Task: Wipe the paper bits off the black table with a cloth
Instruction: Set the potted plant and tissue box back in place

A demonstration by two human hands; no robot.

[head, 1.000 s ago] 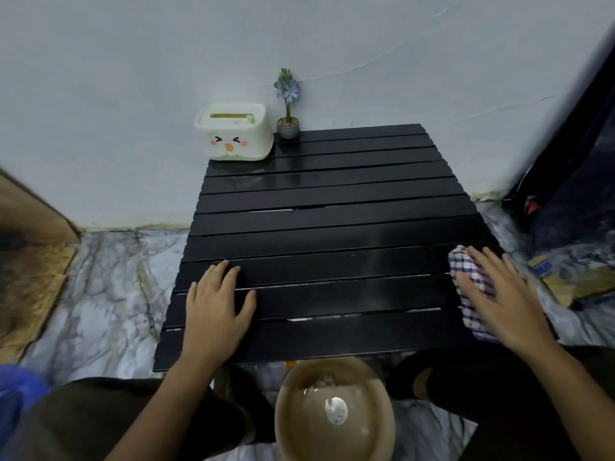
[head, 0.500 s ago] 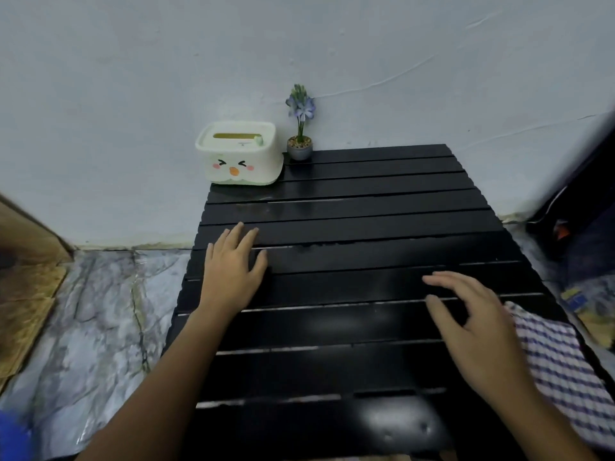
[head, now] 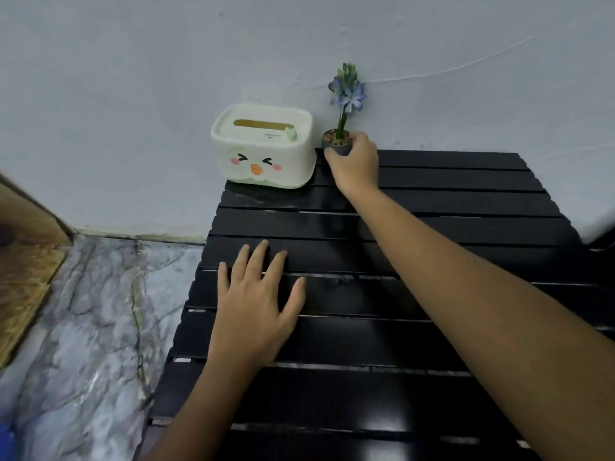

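The slatted black table [head: 432,327] stands against the wall, the left hand [head: 253,311] lies flat on it with fingers spread, the right arm stretches to the far edge, its hand [head: 354,161] gripping the pot [head: 336,145] of a blue flower [head: 347,91] beside the tissue box [head: 263,148].

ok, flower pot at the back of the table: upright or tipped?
Upright. The flower pot stands with its stem pointing straight up beside the tissue box, and the right hand grips its side.
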